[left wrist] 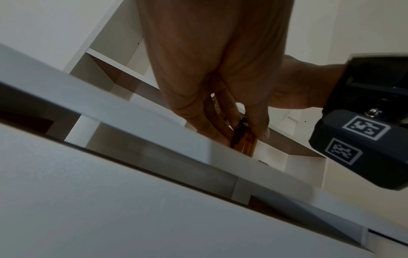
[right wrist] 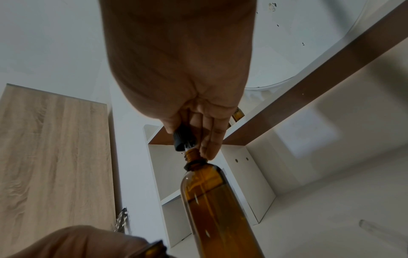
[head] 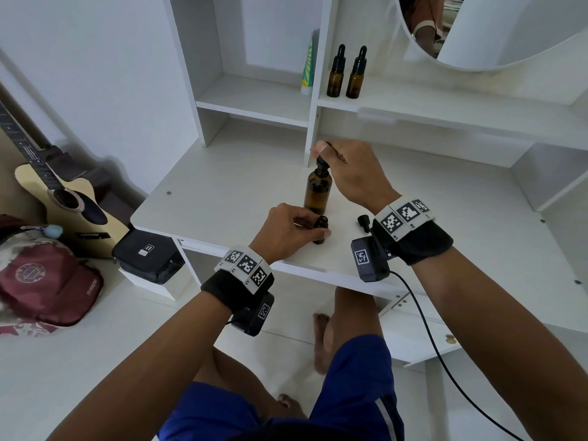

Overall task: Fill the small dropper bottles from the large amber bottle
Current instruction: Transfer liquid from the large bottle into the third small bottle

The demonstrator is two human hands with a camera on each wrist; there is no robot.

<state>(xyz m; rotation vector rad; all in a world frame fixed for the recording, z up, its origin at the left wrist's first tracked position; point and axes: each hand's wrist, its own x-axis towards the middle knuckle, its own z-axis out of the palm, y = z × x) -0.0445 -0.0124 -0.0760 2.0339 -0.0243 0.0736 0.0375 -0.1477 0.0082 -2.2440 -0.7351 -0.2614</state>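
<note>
The large amber bottle (head: 317,190) stands upright on the white desk (head: 222,198). My right hand (head: 323,151) pinches the black dropper top (right wrist: 183,137) just above its neck, and the top sits slightly off the threads. In the right wrist view the large amber bottle (right wrist: 212,200) holds liquid to about its shoulder. My left hand (head: 315,227) grips a small amber bottle (head: 319,229) with no cap on it, standing on the desk in front of the large one. The left wrist view shows my fingers (left wrist: 220,122) around the small amber bottle (left wrist: 244,141).
A loose black cap (head: 363,222) lies on the desk right of the bottles. Two capped small dropper bottles (head: 336,74) (head: 356,76) stand on the upper shelf beside a green tube (head: 308,68). A guitar (head: 63,192) and bags sit at the left.
</note>
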